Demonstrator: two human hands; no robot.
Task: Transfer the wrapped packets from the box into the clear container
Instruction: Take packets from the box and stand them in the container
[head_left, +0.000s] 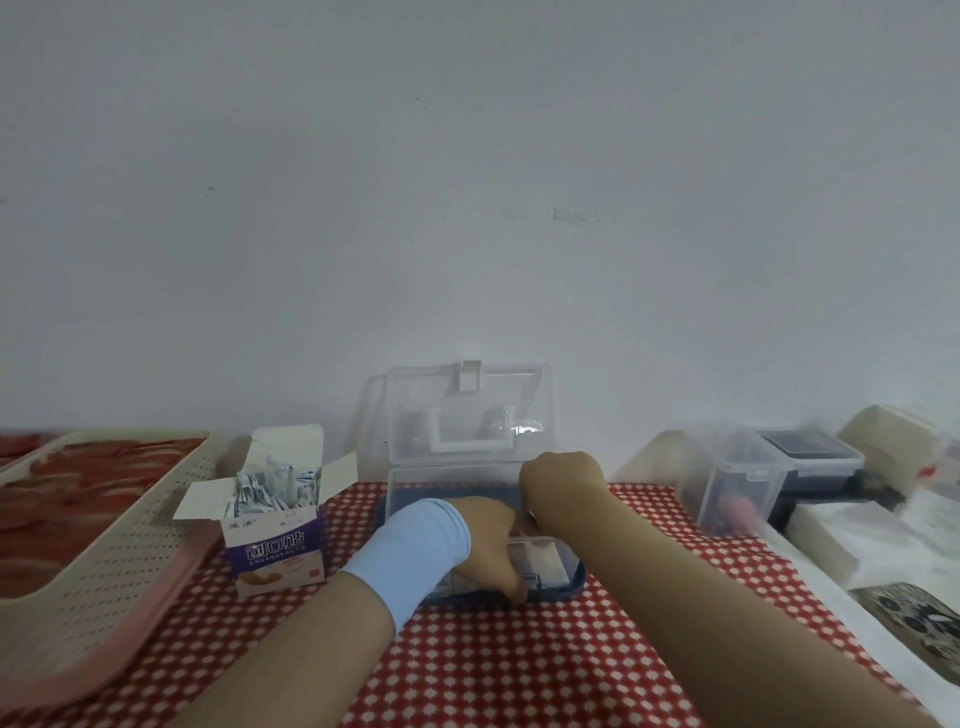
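Note:
A small purple and white cardboard box (275, 551) stands open on the red checked cloth, with several white and blue wrapped packets (270, 491) sticking out of its top. To its right sits the clear container (457, 486) with a dark blue base and its lid (467, 410) standing open against the wall. My left hand (491, 545), with a light blue band on the wrist, reaches into the container, fingers curled over white packets (540, 564) at its front. My right hand (561, 480) hangs over the container's right part, fingers bent down inside and hidden.
A cream perforated tray (104, 551) lies at the left. At the right stand a clear tub (732, 478), a dark lidded box (810, 457) and white paper items (857, 540). The wall runs close behind everything.

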